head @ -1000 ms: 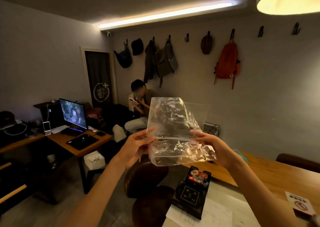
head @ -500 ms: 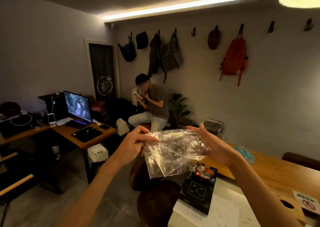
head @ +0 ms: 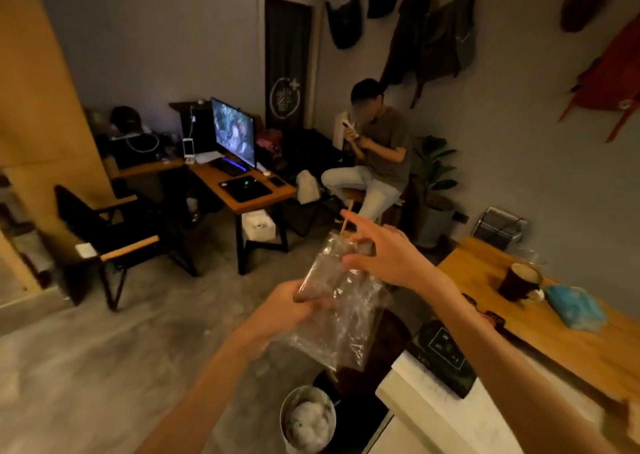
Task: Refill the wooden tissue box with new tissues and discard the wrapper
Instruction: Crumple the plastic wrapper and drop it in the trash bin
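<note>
- In the last second we have turned down and left, and the wrapper (head: 343, 315) has come lower. A bin (head: 306, 419) now shows just below it.
- Our left hand (head: 294, 303) grips the wrapper's side, fingers curled round it.
- Our right hand (head: 384, 251) is at its top edge, fingers spread. We cannot tell whether it pinches.
- Discarding looks close.
</note>
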`<act>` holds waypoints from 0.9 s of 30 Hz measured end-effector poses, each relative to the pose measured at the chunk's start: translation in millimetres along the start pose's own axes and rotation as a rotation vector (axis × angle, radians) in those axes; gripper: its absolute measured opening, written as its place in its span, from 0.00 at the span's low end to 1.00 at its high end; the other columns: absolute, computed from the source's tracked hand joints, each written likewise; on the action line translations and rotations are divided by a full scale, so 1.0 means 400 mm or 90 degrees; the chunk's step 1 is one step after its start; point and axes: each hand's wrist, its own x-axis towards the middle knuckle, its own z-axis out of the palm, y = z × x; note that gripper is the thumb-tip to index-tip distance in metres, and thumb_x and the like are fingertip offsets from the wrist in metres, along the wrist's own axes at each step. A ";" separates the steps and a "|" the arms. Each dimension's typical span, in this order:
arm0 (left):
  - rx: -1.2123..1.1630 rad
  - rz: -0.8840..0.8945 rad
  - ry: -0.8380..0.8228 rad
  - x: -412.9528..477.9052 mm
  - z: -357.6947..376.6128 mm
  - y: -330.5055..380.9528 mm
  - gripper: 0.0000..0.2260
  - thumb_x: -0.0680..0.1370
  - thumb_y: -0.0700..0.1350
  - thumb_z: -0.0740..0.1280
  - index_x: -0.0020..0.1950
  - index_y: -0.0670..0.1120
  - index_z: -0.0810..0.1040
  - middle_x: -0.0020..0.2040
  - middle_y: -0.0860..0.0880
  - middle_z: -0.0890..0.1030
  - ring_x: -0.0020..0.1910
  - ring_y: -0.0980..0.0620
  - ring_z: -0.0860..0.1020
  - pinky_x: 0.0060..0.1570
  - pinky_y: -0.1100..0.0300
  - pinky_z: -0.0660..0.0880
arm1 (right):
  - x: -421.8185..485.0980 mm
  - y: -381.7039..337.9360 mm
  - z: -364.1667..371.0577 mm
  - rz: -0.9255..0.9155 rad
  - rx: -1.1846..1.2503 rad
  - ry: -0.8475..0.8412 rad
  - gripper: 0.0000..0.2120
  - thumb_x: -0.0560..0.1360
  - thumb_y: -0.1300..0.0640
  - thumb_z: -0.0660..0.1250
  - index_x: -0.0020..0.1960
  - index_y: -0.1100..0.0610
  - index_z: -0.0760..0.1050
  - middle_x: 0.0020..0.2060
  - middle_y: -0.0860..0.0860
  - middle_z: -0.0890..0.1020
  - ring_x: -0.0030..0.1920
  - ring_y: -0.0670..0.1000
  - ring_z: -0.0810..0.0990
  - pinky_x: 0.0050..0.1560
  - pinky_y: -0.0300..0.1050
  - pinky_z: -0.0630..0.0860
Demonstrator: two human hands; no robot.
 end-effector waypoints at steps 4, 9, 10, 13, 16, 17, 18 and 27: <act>-0.161 -0.065 0.139 0.002 -0.024 -0.090 0.15 0.71 0.44 0.74 0.57 0.46 0.79 0.50 0.43 0.86 0.52 0.40 0.84 0.55 0.43 0.79 | -0.021 0.087 0.174 0.135 0.426 0.019 0.51 0.67 0.33 0.72 0.76 0.34 0.39 0.77 0.45 0.61 0.74 0.49 0.63 0.73 0.55 0.60; -0.228 -0.131 0.152 0.049 -0.055 -0.164 0.20 0.72 0.41 0.74 0.64 0.44 0.75 0.54 0.42 0.85 0.52 0.42 0.84 0.54 0.44 0.80 | -0.014 0.175 0.313 0.285 0.747 -0.140 0.15 0.72 0.52 0.74 0.57 0.53 0.80 0.49 0.53 0.83 0.46 0.50 0.82 0.47 0.45 0.79; -0.248 -0.147 0.134 0.066 -0.058 -0.170 0.19 0.74 0.42 0.72 0.64 0.43 0.75 0.54 0.42 0.85 0.50 0.44 0.84 0.49 0.48 0.82 | 0.001 0.194 0.324 0.289 0.762 -0.141 0.11 0.72 0.54 0.74 0.53 0.56 0.81 0.47 0.55 0.81 0.43 0.50 0.80 0.44 0.43 0.78; -0.241 -0.208 0.136 0.122 -0.083 -0.181 0.11 0.77 0.43 0.68 0.59 0.42 0.79 0.49 0.43 0.85 0.43 0.47 0.85 0.39 0.54 0.83 | 0.053 0.255 0.342 0.299 0.790 -0.156 0.13 0.72 0.57 0.74 0.55 0.60 0.80 0.48 0.61 0.79 0.47 0.57 0.79 0.51 0.53 0.78; -0.130 -0.196 0.111 0.190 -0.118 -0.201 0.14 0.76 0.43 0.71 0.60 0.39 0.79 0.56 0.38 0.83 0.56 0.36 0.81 0.56 0.41 0.79 | 0.114 0.296 0.342 0.321 0.867 -0.173 0.16 0.72 0.61 0.73 0.60 0.57 0.80 0.53 0.61 0.83 0.52 0.57 0.83 0.56 0.55 0.79; -0.122 -0.189 0.108 0.209 -0.129 -0.209 0.14 0.76 0.41 0.71 0.61 0.38 0.78 0.56 0.37 0.83 0.56 0.35 0.81 0.56 0.42 0.79 | 0.130 0.299 0.339 0.334 0.889 -0.178 0.16 0.73 0.64 0.71 0.60 0.57 0.80 0.50 0.59 0.85 0.48 0.54 0.84 0.48 0.48 0.82; -0.120 -0.184 0.107 0.225 -0.140 -0.212 0.15 0.76 0.39 0.70 0.61 0.36 0.77 0.56 0.37 0.83 0.55 0.37 0.82 0.54 0.45 0.81 | 0.146 0.299 0.341 0.349 0.915 -0.180 0.17 0.74 0.67 0.69 0.61 0.57 0.79 0.45 0.56 0.85 0.41 0.50 0.84 0.38 0.42 0.81; -0.243 -0.120 -0.076 0.338 -0.267 -0.275 0.14 0.77 0.27 0.60 0.54 0.36 0.83 0.66 0.39 0.77 0.68 0.39 0.73 0.68 0.46 0.70 | 0.221 0.304 0.388 0.257 0.766 0.051 0.15 0.72 0.74 0.66 0.39 0.57 0.84 0.38 0.53 0.85 0.41 0.53 0.82 0.41 0.41 0.78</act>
